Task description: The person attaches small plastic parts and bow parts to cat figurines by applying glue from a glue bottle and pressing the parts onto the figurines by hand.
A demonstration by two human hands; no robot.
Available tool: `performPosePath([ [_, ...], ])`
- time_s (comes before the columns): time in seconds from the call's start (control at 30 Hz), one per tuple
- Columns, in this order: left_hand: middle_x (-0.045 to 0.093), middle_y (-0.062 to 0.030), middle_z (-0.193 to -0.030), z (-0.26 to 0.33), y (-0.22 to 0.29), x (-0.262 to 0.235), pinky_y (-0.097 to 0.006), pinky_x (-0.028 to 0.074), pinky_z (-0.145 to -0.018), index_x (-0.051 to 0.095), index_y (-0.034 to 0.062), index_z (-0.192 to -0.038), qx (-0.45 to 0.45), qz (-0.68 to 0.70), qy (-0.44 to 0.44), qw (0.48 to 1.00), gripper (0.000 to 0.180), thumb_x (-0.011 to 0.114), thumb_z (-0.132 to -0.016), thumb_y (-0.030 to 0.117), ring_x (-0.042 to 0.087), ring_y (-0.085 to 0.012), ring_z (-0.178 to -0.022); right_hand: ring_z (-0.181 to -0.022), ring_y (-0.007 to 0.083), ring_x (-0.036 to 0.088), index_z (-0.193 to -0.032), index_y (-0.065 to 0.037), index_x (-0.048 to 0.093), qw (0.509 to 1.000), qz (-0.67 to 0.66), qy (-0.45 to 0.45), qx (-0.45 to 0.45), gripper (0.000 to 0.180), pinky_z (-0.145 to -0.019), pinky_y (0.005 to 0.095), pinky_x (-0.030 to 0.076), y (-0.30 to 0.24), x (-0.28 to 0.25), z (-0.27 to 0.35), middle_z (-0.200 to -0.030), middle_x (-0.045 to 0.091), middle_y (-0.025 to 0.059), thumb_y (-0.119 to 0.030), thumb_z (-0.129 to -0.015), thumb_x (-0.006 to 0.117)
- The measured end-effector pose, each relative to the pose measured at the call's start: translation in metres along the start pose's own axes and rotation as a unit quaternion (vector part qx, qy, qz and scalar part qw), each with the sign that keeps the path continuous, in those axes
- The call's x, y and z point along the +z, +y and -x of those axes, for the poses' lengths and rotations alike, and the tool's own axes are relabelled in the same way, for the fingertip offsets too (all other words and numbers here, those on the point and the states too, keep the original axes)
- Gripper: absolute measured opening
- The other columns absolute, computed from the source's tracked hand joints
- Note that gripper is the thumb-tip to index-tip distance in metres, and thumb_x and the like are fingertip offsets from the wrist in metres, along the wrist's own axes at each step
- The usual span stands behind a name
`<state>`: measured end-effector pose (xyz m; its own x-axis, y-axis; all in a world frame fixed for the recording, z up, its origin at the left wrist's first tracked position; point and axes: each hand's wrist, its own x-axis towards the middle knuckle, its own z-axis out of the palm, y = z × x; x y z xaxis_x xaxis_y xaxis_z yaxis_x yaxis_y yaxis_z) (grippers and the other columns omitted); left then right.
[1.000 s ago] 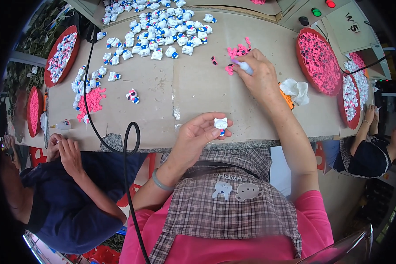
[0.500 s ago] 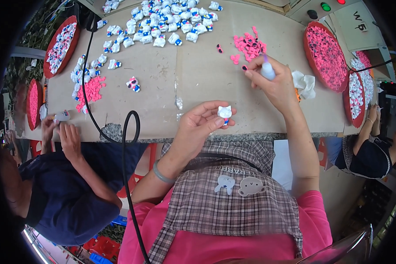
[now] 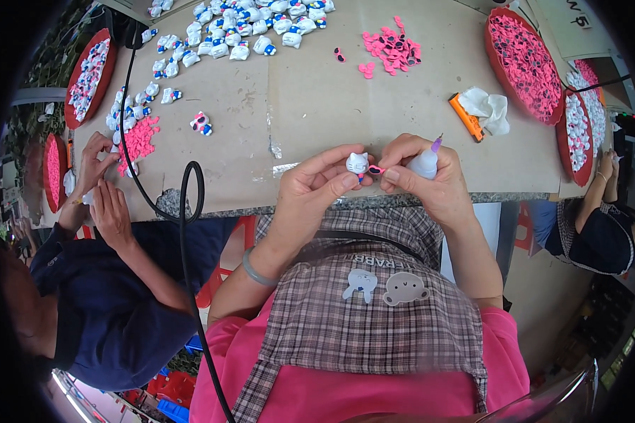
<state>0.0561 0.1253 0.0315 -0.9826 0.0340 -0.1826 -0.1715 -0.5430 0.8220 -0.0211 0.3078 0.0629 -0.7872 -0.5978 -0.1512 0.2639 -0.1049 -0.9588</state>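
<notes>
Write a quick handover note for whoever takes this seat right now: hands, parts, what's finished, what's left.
Left hand: holds a small white cat figure at the table edge.
Right hand: pinches a pink sunglasses piece against the figure, with a small glue bottle tucked in the same hand.
Done: a pile of finished figures lies at the table's far side.
Left: loose pink pieces wait beyond the hands; this one is not yet released.

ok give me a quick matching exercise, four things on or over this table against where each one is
Things:
1. white cat figure
2. orange lighter
3. loose pink pieces
4. small glue bottle

Places:
a. in the right hand
b. far side of the table, a small heap
c. in the left hand
d. beside a crumpled white cloth

Pairs: 1-c, 2-d, 3-b, 4-a
</notes>
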Motion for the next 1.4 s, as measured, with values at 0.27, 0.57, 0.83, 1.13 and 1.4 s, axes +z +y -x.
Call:
performPosePath([
  [0.27, 0.064, -0.0134, -0.110, 0.001, 0.001, 0.001, -0.031, 0.051, -0.090, 0.051, -0.0050, -0.127, -0.005, -0.009, -0.010, 1.000, 0.037, 0.058, -0.090, 0.001, 0.063, -0.0191, -0.099, -0.069, 0.0102, 0.060, -0.092, 0.001, 0.064, 1.000, 0.021, 0.009, 0.003, 0.010, -0.062, 0.0240, 0.050, 0.002, 0.004, 0.001, -0.082, 0.064, 0.0057, -0.002, -0.084, 0.067],
  [0.57, 0.063, -0.0118, -0.111, 0.003, -0.001, 0.003, -0.028, 0.052, -0.087, 0.054, -0.0028, -0.124, 0.010, -0.042, -0.008, 0.999, 0.035, 0.058, -0.089, -0.002, 0.062, -0.0175, -0.101, -0.065, 0.0093, 0.060, -0.087, 0.001, 0.064, 0.996, 0.053, 0.033, 0.062, 0.008, -0.058, 0.0233, 0.050, 0.001, 0.007, 0.000, -0.076, 0.064, 0.0055, -0.003, -0.082, 0.069],
  [0.83, 0.063, -0.0133, -0.112, 0.005, -0.003, 0.004, -0.028, 0.052, -0.086, 0.059, -0.0025, -0.118, 0.071, -0.161, -0.003, 0.984, 0.030, 0.060, -0.088, -0.002, 0.062, -0.0171, -0.102, -0.065, 0.0080, 0.060, -0.085, 0.000, 0.062, 0.988, 0.116, 0.084, 0.065, 0.010, -0.059, 0.0224, 0.050, 0.000, 0.019, 0.005, -0.072, 0.064, 0.0040, -0.004, -0.080, 0.070],
  [1.13, 0.063, -0.0157, -0.113, 0.005, -0.003, 0.002, -0.030, 0.050, -0.091, 0.056, -0.0056, -0.116, 0.062, -0.103, -0.036, 0.992, 0.026, 0.056, -0.090, -0.003, 0.061, -0.0190, -0.105, -0.063, 0.0068, 0.057, -0.083, -0.003, 0.055, 0.960, 0.255, 0.107, -0.035, 0.021, -0.055, 0.0207, 0.046, 0.009, 0.023, 0.009, -0.074, 0.060, 0.0031, -0.001, -0.076, 0.075],
  [1.4, 0.062, -0.0151, -0.114, 0.005, -0.006, 0.001, -0.030, 0.050, -0.092, 0.057, -0.0047, -0.114, 0.079, -0.101, -0.018, 0.992, 0.024, 0.055, -0.090, -0.004, 0.060, -0.0192, -0.106, -0.069, 0.0117, 0.053, -0.082, -0.004, 0.057, 0.908, 0.355, 0.120, -0.190, 0.026, -0.061, 0.0245, 0.043, 0.022, 0.021, 0.002, -0.079, 0.056, 0.0035, -0.002, -0.068, 0.079],
])
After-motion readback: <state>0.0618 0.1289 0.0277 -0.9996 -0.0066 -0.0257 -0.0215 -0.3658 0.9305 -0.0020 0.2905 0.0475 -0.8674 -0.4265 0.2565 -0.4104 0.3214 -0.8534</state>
